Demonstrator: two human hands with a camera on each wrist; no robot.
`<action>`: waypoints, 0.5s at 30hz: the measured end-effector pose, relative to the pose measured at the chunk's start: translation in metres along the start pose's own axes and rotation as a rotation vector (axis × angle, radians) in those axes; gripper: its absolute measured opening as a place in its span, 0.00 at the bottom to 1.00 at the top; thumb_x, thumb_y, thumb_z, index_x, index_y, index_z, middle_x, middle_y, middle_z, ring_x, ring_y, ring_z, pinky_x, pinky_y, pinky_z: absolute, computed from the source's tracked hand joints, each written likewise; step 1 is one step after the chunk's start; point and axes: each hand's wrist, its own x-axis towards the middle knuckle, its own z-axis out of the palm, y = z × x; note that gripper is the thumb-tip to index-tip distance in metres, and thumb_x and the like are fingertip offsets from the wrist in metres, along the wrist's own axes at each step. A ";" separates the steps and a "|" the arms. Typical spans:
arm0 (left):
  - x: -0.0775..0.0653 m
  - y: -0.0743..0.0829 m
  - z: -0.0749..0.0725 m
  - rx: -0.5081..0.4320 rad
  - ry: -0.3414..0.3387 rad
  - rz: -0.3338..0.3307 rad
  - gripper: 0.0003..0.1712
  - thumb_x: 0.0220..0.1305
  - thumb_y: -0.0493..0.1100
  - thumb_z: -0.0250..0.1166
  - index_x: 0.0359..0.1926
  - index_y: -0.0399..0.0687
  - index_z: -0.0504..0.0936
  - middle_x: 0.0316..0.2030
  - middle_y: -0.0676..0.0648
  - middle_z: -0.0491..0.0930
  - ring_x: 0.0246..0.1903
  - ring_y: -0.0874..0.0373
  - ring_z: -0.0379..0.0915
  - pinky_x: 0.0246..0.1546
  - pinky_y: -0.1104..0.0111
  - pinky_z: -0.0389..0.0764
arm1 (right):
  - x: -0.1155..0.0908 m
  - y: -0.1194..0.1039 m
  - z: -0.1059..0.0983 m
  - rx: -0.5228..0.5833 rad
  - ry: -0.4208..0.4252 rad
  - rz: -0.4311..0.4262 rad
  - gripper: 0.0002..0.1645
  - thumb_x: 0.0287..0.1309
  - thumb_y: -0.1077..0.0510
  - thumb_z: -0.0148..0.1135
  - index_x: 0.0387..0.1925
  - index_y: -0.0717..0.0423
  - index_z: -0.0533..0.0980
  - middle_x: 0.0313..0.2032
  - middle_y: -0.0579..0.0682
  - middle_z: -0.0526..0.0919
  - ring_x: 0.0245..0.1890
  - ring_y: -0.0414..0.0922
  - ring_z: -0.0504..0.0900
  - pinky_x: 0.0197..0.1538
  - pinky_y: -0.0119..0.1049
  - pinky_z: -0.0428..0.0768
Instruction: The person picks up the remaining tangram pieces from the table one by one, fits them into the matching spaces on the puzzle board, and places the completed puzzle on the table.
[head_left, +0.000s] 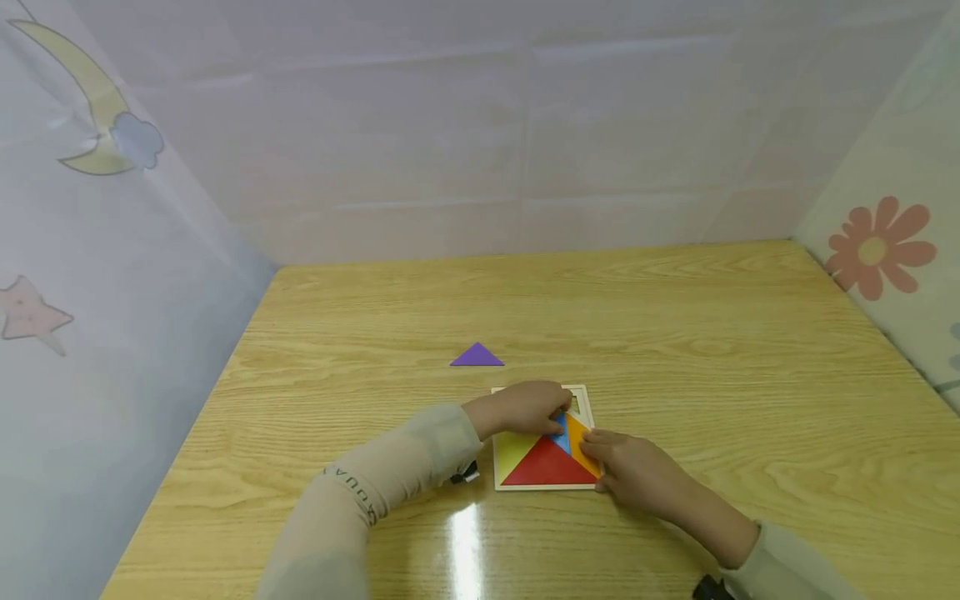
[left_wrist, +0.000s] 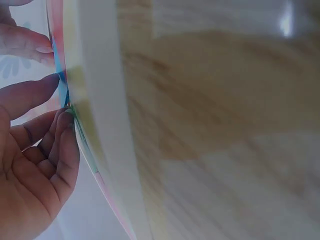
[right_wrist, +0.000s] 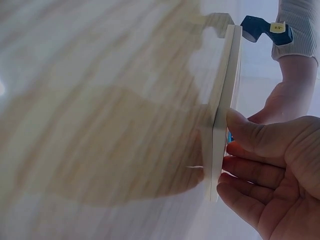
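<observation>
A square tangram board (head_left: 543, 487) with a pale wooden rim lies on the table. In it show a red triangle (head_left: 549, 467), a yellow-green piece (head_left: 512, 450), an orange piece (head_left: 576, 440) and a blue piece (head_left: 564, 443). My left hand (head_left: 528, 406) reaches over the far side and pinches at the blue piece, covering part of the board. In the left wrist view a green edge (left_wrist: 84, 136) shows beside its curled fingers. My right hand (head_left: 637, 471) grips the board's right edge, fingertips over the orange piece and thumb near the front corner.
A purple triangle (head_left: 477, 357) lies on the wooden table (head_left: 337, 333) beyond the board. A pale wall (head_left: 450, 167) rises behind the table, with patterned walls at both sides. A dark wrist device (right_wrist: 257, 30) shows by the left sleeve.
</observation>
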 end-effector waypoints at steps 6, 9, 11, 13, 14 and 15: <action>-0.001 0.005 -0.001 0.053 -0.021 0.009 0.08 0.55 0.43 0.60 0.30 0.46 0.70 0.23 0.54 0.66 0.25 0.63 0.62 0.25 0.78 0.64 | 0.000 -0.001 -0.001 0.002 0.004 -0.004 0.27 0.35 0.62 0.68 0.42 0.71 0.74 0.42 0.61 0.76 0.45 0.54 0.74 0.42 0.45 0.74; -0.001 0.005 -0.001 0.036 -0.022 0.015 0.08 0.55 0.43 0.60 0.31 0.45 0.71 0.24 0.54 0.67 0.26 0.63 0.63 0.26 0.78 0.64 | 0.000 -0.001 -0.001 0.009 0.005 -0.001 0.27 0.35 0.62 0.68 0.42 0.71 0.74 0.42 0.62 0.76 0.45 0.54 0.74 0.42 0.45 0.74; -0.001 0.004 -0.002 0.021 -0.021 0.013 0.08 0.54 0.43 0.61 0.33 0.45 0.72 0.24 0.54 0.67 0.26 0.63 0.63 0.26 0.78 0.65 | 0.000 -0.001 -0.002 0.011 0.004 0.001 0.27 0.36 0.62 0.68 0.42 0.71 0.74 0.42 0.62 0.76 0.45 0.55 0.74 0.42 0.45 0.74; -0.002 0.003 -0.002 0.007 -0.023 0.006 0.10 0.54 0.43 0.61 0.36 0.44 0.73 0.25 0.54 0.68 0.26 0.63 0.64 0.27 0.79 0.65 | 0.000 -0.001 -0.001 0.012 0.005 -0.001 0.27 0.36 0.62 0.68 0.42 0.71 0.74 0.42 0.62 0.76 0.45 0.55 0.74 0.42 0.45 0.74; -0.002 0.002 -0.002 0.003 -0.024 0.002 0.11 0.53 0.43 0.61 0.37 0.44 0.73 0.26 0.54 0.68 0.27 0.63 0.64 0.27 0.79 0.66 | 0.000 -0.001 -0.001 0.013 0.005 0.000 0.27 0.36 0.62 0.68 0.42 0.71 0.74 0.42 0.62 0.76 0.45 0.55 0.74 0.42 0.46 0.74; -0.002 0.002 -0.002 -0.002 -0.026 -0.004 0.13 0.53 0.43 0.62 0.39 0.44 0.74 0.26 0.54 0.68 0.27 0.63 0.64 0.28 0.79 0.66 | 0.000 -0.001 -0.001 0.014 0.005 0.000 0.27 0.36 0.62 0.68 0.42 0.71 0.74 0.42 0.62 0.76 0.45 0.55 0.74 0.42 0.46 0.74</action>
